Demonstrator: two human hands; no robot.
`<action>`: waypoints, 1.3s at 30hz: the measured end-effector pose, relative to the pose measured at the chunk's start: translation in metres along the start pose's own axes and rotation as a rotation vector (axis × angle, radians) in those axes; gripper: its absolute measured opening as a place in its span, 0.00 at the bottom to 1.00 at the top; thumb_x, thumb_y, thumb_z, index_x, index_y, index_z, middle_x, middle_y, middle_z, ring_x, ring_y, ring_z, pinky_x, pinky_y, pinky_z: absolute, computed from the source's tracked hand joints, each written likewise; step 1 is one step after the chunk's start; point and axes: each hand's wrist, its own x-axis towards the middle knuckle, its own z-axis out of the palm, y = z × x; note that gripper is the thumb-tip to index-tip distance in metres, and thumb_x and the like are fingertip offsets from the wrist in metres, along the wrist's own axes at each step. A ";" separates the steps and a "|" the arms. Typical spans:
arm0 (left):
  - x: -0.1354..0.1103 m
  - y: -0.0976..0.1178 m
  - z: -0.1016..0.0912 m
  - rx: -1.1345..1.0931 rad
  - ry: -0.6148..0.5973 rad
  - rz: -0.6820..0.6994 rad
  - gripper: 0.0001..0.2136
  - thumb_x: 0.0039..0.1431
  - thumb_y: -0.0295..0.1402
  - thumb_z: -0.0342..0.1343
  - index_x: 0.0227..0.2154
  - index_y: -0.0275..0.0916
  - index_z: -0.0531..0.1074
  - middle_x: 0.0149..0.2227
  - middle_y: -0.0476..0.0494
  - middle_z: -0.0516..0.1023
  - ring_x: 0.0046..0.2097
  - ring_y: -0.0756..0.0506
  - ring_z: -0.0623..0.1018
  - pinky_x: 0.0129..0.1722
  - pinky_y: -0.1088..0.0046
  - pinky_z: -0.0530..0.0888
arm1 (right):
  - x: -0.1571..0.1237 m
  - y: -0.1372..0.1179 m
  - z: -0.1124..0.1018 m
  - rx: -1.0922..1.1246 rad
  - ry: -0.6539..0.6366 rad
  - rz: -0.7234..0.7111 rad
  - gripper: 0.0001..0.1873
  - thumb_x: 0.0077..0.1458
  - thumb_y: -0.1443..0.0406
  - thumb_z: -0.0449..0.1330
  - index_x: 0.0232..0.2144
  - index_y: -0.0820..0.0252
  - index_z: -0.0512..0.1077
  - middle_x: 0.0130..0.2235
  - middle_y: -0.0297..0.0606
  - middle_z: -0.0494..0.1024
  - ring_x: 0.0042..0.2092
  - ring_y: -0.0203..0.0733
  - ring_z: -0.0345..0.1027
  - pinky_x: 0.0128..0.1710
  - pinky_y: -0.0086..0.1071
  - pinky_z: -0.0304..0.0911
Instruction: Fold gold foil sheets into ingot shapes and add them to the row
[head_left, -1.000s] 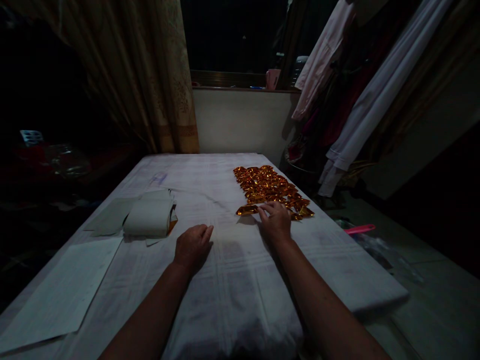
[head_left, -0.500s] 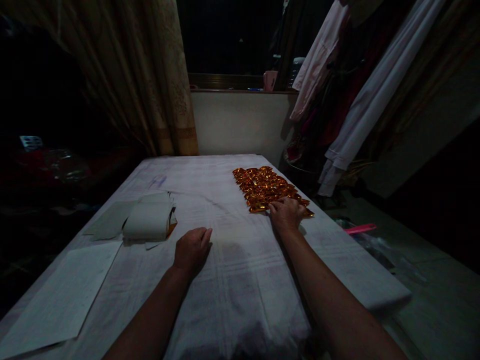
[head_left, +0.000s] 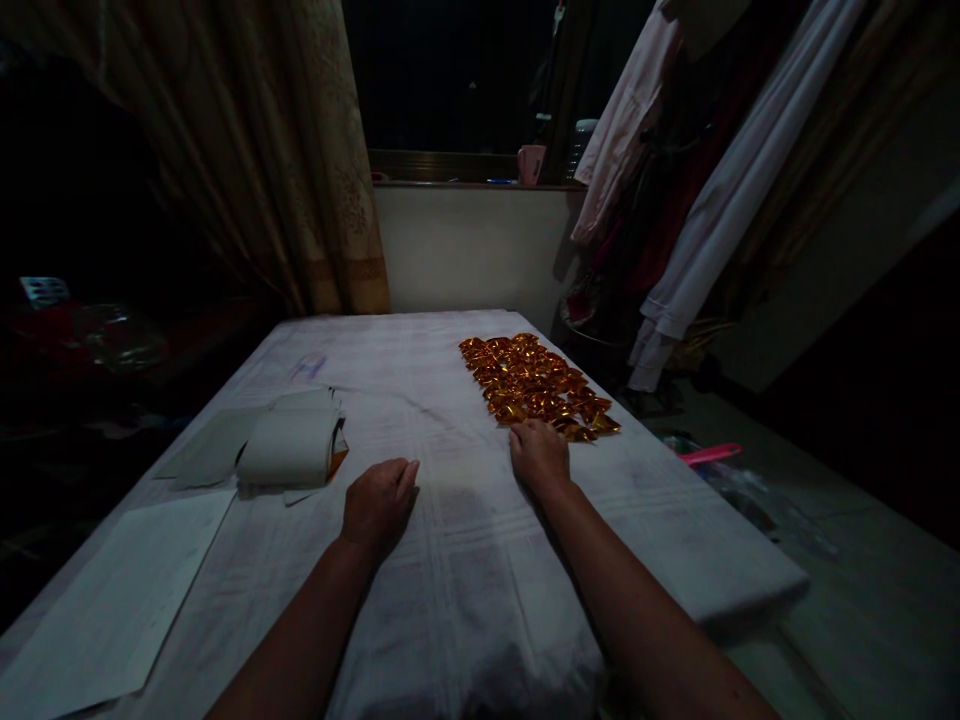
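Note:
Shiny gold foil pieces (head_left: 525, 375), folded and pointed at the ends, lie in close rows on the right side of the cloth-covered table (head_left: 465, 540). My right hand (head_left: 541, 455) is at the near edge of these rows, fingers curled and touching or very close to the nearest pieces; its fingertips are hidden behind the knuckles. My left hand (head_left: 379, 500) rests on the cloth as a loose fist, with nothing visible in it. To its left lies a stack of pale paper sheets (head_left: 289, 445), curled over at the front, with a bit of orange-gold showing at its right edge.
A large white sheet (head_left: 120, 600) covers the table's left front. Behind the table are a curtain (head_left: 330, 200) and a sill with a pink mug (head_left: 530, 163). Clothes (head_left: 720, 200) hang at the right. On the floor is a pink-handled thing (head_left: 711, 454) beside clear plastic.
My right hand has moved left and slightly nearer along the front row, uncovering gold pieces at its right end. My left hand stays in place; the view has shifted slightly.

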 end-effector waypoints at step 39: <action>0.000 0.000 0.000 0.024 -0.017 0.002 0.18 0.71 0.38 0.42 0.27 0.40 0.70 0.31 0.43 0.78 0.37 0.44 0.76 0.36 0.71 0.62 | 0.010 -0.009 0.009 -0.034 -0.093 -0.026 0.12 0.64 0.67 0.55 0.46 0.63 0.75 0.48 0.48 0.77 0.51 0.49 0.69 0.51 0.35 0.59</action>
